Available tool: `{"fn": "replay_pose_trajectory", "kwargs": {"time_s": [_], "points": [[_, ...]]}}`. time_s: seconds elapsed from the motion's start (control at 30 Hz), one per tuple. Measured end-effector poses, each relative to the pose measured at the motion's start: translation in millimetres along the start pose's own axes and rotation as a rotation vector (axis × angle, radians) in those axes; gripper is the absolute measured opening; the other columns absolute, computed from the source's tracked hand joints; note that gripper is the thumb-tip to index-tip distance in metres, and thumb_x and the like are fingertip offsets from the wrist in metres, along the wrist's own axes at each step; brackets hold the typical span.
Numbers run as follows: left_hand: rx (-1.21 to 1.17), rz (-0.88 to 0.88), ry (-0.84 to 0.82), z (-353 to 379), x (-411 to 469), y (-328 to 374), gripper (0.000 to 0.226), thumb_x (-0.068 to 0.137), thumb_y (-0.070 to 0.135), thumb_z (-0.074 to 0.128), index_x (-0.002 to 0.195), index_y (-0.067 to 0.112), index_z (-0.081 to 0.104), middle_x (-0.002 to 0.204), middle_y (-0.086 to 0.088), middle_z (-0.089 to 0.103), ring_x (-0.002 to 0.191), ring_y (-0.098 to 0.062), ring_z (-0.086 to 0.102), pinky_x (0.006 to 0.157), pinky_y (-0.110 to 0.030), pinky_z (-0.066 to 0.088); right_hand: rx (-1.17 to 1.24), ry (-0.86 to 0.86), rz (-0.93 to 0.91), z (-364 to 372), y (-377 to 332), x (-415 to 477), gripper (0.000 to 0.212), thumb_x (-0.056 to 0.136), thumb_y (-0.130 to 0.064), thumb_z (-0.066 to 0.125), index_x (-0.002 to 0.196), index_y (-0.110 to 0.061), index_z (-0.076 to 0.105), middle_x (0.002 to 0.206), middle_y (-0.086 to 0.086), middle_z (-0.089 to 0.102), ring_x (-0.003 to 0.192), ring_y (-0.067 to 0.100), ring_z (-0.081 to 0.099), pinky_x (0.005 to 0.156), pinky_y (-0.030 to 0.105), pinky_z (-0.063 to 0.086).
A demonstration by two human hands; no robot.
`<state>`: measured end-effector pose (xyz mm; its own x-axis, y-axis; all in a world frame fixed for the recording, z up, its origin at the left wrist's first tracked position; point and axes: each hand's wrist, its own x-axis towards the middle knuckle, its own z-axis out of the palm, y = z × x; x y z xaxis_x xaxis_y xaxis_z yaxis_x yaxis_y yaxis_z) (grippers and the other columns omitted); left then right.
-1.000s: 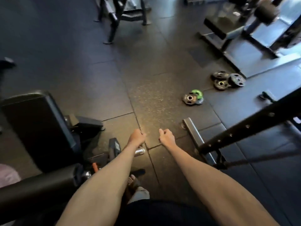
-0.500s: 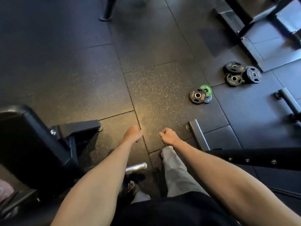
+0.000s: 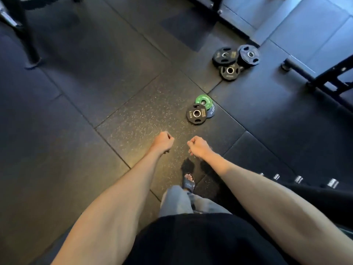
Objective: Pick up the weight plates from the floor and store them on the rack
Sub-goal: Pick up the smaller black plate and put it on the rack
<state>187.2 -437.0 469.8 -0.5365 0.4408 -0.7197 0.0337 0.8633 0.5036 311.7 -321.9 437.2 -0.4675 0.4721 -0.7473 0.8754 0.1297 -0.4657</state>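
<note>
Two small clusters of weight plates are lying flat on the rubber floor (image 3: 95, 73), ahead and to the right of the person. In the nearer cluster a black plate (image 3: 196, 113) with a shiny metal centre ring and grip cut-outs is overlapping a smaller bright green plate (image 3: 203, 101) and a grey plate (image 3: 211, 111) that is peeking out on its right side. Farther off, three more round discs are touching one another: a black lettered plate (image 3: 225, 55), a bluish-grey plate (image 3: 249, 55) to its right, and a smaller black plate (image 3: 229, 71) in front of the two. The floor is showing dark square tiles – the one under the nearer cluster is flecked with pale specks. The left hand (image 3: 162, 141) and the right hand (image 3: 198, 147) are hanging side by side over that speckled tile, near the black plate but apart from it, each curled into a loose fist and holding nothing. A dark metal rack frame (image 3: 332, 75) is slanting across the right edge.
</note>
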Motion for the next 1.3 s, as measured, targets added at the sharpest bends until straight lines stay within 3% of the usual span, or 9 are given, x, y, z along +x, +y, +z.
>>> {"fn": "replay_pose_trajectory", "kwargs": {"time_s": [0.13, 0.33, 0.57, 0.83, 0.97, 1.07, 1.17, 1.23, 1.3], "points": [[0.127, 0.072, -0.080, -16.2, 74.0, 65.7, 0.009, 0.098, 0.019, 0.046, 0.096, 0.013, 0.052, 0.085, -0.014, 0.068, 0.066, -0.028, 0.066, 0.058, -0.033, 0.052, 0.144, 0.046, 0.065, -41.8, -21.1, 46.4, 0.018, 0.100, -0.032, 0.050, 0.086, -0.022, 0.053, 0.102, 0.015, 0.072, 0.100, 0.033, 0.068, 0.095, 0.051, 0.053], [0.377, 0.172, -0.241, -32.1, 203.6, 142.6, 0.015, 0.094, 0.016, 0.048, 0.100, 0.007, 0.057, 0.088, -0.019, 0.074, 0.065, -0.030, 0.069, 0.066, -0.039, 0.058, 0.341, 0.170, 0.216, -80.0, -50.0, 139.0, 0.019, 0.099, -0.030, 0.047, 0.102, -0.015, 0.058, 0.105, 0.018, 0.071, 0.100, 0.035, 0.068, 0.091, 0.053, 0.054], [0.599, 0.274, -0.426, -44.9, 324.7, 216.6, 0.012, 0.093, 0.015, 0.048, 0.097, 0.009, 0.058, 0.083, -0.018, 0.071, 0.068, -0.032, 0.071, 0.061, -0.040, 0.059, 0.602, 0.300, 0.413, -107.7, -79.6, 241.9, 0.022, 0.088, -0.034, 0.047, 0.088, -0.017, 0.060, 0.097, 0.019, 0.073, 0.092, 0.037, 0.070, 0.085, 0.052, 0.057], [0.805, 0.292, -0.566, 22.0, 481.1, 202.2, 0.019, 0.093, 0.013, 0.045, 0.089, 0.005, 0.062, 0.079, -0.020, 0.071, 0.064, -0.029, 0.069, 0.067, -0.044, 0.061, 0.793, 0.359, 0.604, -77.5, -19.8, 384.5, 0.020, 0.092, -0.035, 0.048, 0.098, -0.020, 0.060, 0.103, 0.013, 0.073, 0.100, 0.032, 0.067, 0.097, 0.047, 0.050], [0.873, 0.308, -0.580, 79.5, 558.6, 169.4, 0.022, 0.090, 0.014, 0.045, 0.083, 0.004, 0.064, 0.074, -0.017, 0.070, 0.065, -0.030, 0.072, 0.068, -0.042, 0.062, 0.862, 0.372, 0.688, -37.6, 36.5, 461.1, 0.019, 0.096, -0.031, 0.051, 0.104, -0.016, 0.060, 0.109, 0.013, 0.070, 0.100, 0.031, 0.068, 0.090, 0.051, 0.056], [0.872, 0.284, -0.573, 128.4, 614.1, 145.1, 0.025, 0.086, 0.015, 0.045, 0.076, 0.002, 0.064, 0.070, -0.021, 0.070, 0.066, -0.035, 0.072, 0.067, -0.052, 0.062, 0.884, 0.392, 0.765, -8.7, 83.0, 515.2, 0.024, 0.096, -0.029, 0.051, 0.112, -0.015, 0.060, 0.114, 0.014, 0.069, 0.103, 0.031, 0.068, 0.089, 0.050, 0.057], [0.870, 0.253, -0.467, 175.0, 666.3, 126.3, 0.031, 0.085, 0.019, 0.047, 0.102, -0.002, 0.063, 0.096, -0.024, 0.072, 0.081, -0.036, 0.073, 0.075, -0.048, 0.061, 0.878, 0.418, 0.819, 17.2, 121.6, 565.0, 0.029, 0.095, -0.025, 0.050, 0.122, -0.015, 0.056, 0.121, 0.013, 0.066, 0.106, 0.032, 0.067, 0.092, 0.049, 0.056], [0.865, 0.218, -0.345, 200.3, 697.9, 115.7, 0.045, 0.090, 0.021, 0.050, 0.131, 0.001, 0.047, 0.129, -0.023, 0.059, 0.113, -0.039, 0.062, 0.097, -0.043, 0.052, 0.863, 0.409, 0.843, 30.4, 142.7, 595.8, 0.036, 0.096, -0.021, 0.049, 0.131, -0.014, 0.050, 0.130, 0.013, 0.061, 0.113, 0.032, 0.064, 0.098, 0.047, 0.053], [0.851, 0.174, -0.248, 223.0, 727.6, 105.7, 0.062, 0.095, 0.019, 0.052, 0.148, 0.002, 0.026, 0.149, -0.022, 0.039, 0.134, -0.039, 0.044, 0.110, -0.043, 0.036, 0.859, 0.405, 0.879, 41.6, 162.8, 624.4, 0.045, 0.096, -0.017, 0.051, 0.139, -0.011, 0.042, 0.138, 0.015, 0.054, 0.123, 0.034, 0.057, 0.104, 0.045, 0.048]]}}
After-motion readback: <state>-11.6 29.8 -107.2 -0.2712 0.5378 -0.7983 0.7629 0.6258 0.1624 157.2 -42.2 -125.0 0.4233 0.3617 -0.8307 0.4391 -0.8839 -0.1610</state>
